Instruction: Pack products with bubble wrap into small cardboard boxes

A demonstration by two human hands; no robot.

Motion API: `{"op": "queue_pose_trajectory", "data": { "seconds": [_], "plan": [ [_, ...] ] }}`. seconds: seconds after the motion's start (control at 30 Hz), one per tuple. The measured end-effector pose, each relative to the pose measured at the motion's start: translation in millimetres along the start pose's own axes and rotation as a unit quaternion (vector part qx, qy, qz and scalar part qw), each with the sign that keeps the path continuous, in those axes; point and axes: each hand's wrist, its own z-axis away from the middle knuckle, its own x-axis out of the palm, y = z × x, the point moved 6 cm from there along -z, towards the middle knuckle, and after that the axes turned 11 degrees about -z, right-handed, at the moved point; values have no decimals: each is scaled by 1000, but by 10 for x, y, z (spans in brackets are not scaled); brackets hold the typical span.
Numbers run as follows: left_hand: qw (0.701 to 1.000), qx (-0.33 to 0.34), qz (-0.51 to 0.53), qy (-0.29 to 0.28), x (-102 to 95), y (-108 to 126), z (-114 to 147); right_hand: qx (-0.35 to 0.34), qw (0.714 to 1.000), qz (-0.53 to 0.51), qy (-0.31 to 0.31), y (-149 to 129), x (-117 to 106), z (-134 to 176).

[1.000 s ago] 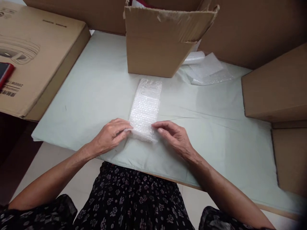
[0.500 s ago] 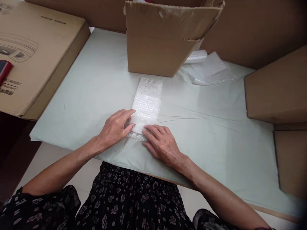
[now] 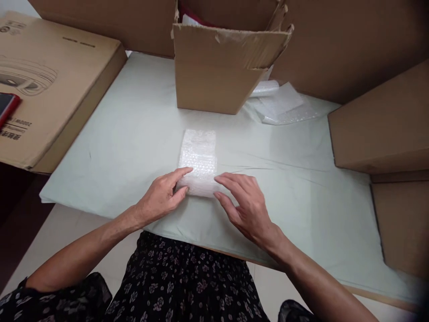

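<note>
A strip of clear bubble wrap (image 3: pixel 198 152) lies on the cloth-covered table, its near end folded over into a thick flat bundle. My left hand (image 3: pixel 164 192) grips the left edge of that fold, thumb low and forefinger lying on top. At the opposite edge, the fingertips and thumb of my right hand (image 3: pixel 246 203) touch the fold's right end, bent round it. Whether anything lies inside the fold I cannot tell.
An open cardboard box (image 3: pixel 211 67) stands behind the wrap, with something red and white inside. More bubble wrap (image 3: pixel 284 105) lies to its right. A large printed carton (image 3: pixel 67 89) with a red-edged phone (image 3: pixel 8 107) is on the left; brown cartons (image 3: pixel 382 129) stand on the right.
The near end of the bubble wrap has been folded over away from me, so the strip is shorter. My right hand has shifted right, from its near edge to its right edge.
</note>
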Motion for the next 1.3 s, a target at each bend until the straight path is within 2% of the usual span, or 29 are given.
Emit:
{"op": "queue_pose_trajectory", "data": {
  "seconds": [0.03,0.1,0.2,0.3,0.37,0.43,0.53,0.6,0.7,0.8,0.9,0.97,1.07,1.13,1.2,1.3],
  "plan": [
    [1000,-16,-3,-7,15,-19,-26,-22,999,25,11,-45,-16,33],
    [999,-23,-24,0,40,-50,-75,-66,996,61,-15,-97,74,73],
    [994,9,-81,77,14,-58,-97,-91,987,103,-84,-26,333,35],
    [976,86,-131,151,-51,21,4,-65,985,110,-113,110,462,-82],
    [969,139,-143,146,-68,89,112,-43,987,82,-131,142,444,-136],
    [973,160,-123,114,-77,125,207,-24,987,28,-155,124,388,-146],
    [990,109,-66,57,-63,75,237,-3,984,-48,-173,83,310,-121],
    [995,65,-60,46,-37,10,178,0,990,-23,-139,71,264,-116],
    [990,41,-108,81,-17,-64,27,-34,993,83,-82,2,260,-115],
    [986,26,-116,120,-37,-112,-69,-63,982,132,-118,-29,396,-123],
    [987,-50,19,152,-106,-179,-5,-35,985,106,-129,95,461,-184],
    [960,-134,199,147,-71,-235,108,22,996,31,-84,220,410,-230],
    [856,-222,456,101,163,-195,249,121,986,-112,-36,333,359,-202],
    [800,-244,542,85,315,-115,279,150,969,-190,-50,300,388,-135],
    [776,-256,569,87,410,-50,270,137,965,-214,-60,230,380,-76],
    [790,-246,553,96,428,39,231,102,981,-161,-18,218,227,-40]
  ]
}}
